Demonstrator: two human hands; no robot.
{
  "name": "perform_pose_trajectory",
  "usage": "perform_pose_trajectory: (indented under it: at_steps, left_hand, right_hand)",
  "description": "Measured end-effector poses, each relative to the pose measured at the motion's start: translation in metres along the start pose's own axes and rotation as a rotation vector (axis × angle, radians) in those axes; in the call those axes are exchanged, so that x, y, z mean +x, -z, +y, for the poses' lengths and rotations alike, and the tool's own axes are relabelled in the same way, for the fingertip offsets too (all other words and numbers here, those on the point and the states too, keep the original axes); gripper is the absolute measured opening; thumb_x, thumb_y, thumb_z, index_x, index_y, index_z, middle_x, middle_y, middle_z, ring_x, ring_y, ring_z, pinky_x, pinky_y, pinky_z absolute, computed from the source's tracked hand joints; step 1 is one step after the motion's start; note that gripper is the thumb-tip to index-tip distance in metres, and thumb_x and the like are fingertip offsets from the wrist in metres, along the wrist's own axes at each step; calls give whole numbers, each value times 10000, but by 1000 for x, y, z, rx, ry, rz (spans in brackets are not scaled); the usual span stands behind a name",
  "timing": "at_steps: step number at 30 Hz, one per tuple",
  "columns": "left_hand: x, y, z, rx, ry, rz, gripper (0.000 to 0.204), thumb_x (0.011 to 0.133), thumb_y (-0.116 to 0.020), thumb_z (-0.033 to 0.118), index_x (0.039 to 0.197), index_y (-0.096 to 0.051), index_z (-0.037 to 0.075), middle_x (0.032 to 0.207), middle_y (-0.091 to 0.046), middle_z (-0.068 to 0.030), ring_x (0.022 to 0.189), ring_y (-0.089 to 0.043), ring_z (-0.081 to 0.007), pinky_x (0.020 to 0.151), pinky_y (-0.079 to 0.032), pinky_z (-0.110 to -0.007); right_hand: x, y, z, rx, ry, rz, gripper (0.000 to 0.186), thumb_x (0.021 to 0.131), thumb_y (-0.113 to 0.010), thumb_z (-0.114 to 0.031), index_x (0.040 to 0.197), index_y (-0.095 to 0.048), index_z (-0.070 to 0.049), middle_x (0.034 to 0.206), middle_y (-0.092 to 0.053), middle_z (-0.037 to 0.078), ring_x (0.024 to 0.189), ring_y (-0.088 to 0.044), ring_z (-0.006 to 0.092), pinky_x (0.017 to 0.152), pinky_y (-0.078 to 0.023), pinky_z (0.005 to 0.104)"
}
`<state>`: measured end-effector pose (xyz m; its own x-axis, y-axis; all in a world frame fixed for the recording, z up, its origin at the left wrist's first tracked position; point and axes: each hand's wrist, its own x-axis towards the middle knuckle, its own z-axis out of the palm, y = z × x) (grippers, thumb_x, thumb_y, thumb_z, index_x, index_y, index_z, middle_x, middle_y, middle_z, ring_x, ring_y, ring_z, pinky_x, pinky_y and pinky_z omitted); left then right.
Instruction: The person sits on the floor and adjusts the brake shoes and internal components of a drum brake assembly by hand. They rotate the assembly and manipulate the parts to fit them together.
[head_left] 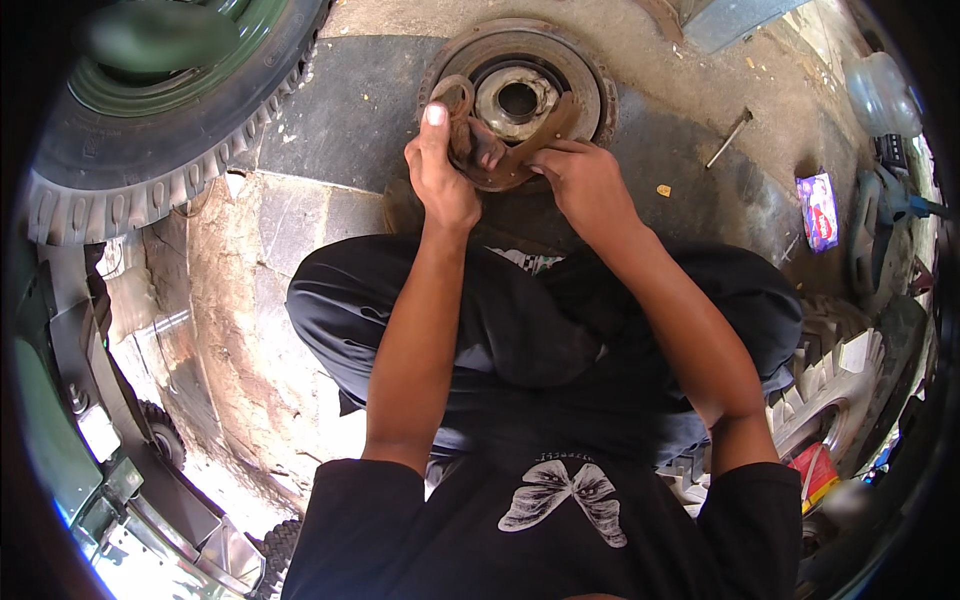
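Note:
A rusty curved metal part, like a brake shoe (532, 145), is held up over the near side of a round dirty metal drum or hub (588, 95) that lies on the dark floor with a hole at its middle. My left hand (440, 175) is closed round the part's left end, thumb on top beside a looped bit of metal (455, 92). My right hand (585, 185) pinches the lower right edge of the same part, its fingers bent. Both forearms reach over my crossed legs in dark trousers.
A large green-rimmed tyre (130, 160) is at upper left, green machinery (60, 400) at left. To the right lie a metal rod (728, 140), a purple packet (815, 215), a plastic jug (880, 95) and a power tool (870, 230). Another tyre (840, 370) and a red-yellow packet (812, 470) are lower right.

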<state>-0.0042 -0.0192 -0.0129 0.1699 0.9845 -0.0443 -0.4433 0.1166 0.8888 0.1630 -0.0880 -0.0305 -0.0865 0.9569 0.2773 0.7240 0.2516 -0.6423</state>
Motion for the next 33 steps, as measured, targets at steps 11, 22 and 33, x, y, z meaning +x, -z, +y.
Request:
perform_pose_trajectory:
  at_steps: [11, 22, 33]
  left_hand:
    - [1, -1, 0, -21, 42, 83, 678, 1029, -492, 648, 865, -608, 1, 706, -552, -88, 620, -500, -200, 609, -427, -363]
    - [3, 4, -4, -127, 38, 104, 604, 1061, -542, 539, 918, -619, -42, 744, -582, -106, 618, -525, -192, 578, -443, -349]
    - [1, -7, 3, -31, 48, 168, 729, 1010, -481, 701, 815, -609, 10, 693, -540, -74, 589, -477, -193, 585, -423, -369]
  right_hand:
    - [-1, 0, 5, 80, 19, -29, 102, 877, -721, -40, 968, -755, -10, 961, -725, 178, 912, -703, 401, 812, -562, 481]
    - [5, -3, 0, 73, -42, -20, 96, 878, -740, -25, 970, -721, -6, 948, -726, 186, 920, -703, 420, 803, -562, 482]
    - [5, 3, 13, 94, -16, -21, 114, 886, -737, -31, 998, -741, -7, 956, -737, 183, 930, -711, 400, 822, -578, 466]
